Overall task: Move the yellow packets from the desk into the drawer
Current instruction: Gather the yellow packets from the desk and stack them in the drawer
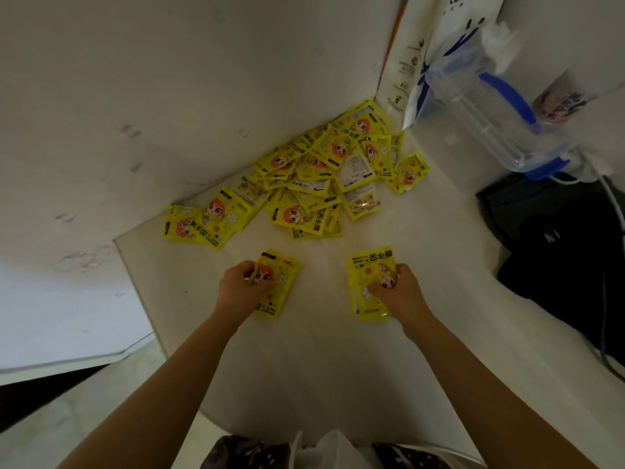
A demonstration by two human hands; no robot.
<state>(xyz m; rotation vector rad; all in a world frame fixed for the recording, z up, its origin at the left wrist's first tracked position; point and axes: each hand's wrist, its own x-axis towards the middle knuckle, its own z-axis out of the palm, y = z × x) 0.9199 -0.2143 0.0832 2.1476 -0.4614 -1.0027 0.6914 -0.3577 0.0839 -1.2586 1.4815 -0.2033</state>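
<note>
Head view: left hand [238, 286], fingers curled round one yellow hand-warmer packet [275, 287] lying on the white desk [321, 350]; right hand [397, 292], fingers curled on a second packet [367, 282], well apart from the first; heap of yellow packets [314, 177] against the wall [169, 96]; black bag [558, 248] at right; drawer out of sight

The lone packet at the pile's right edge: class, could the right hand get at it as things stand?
Probably not yet: the right hand already grips a packet. The bare desk up to the lone packet looks unobstructed.
</note>
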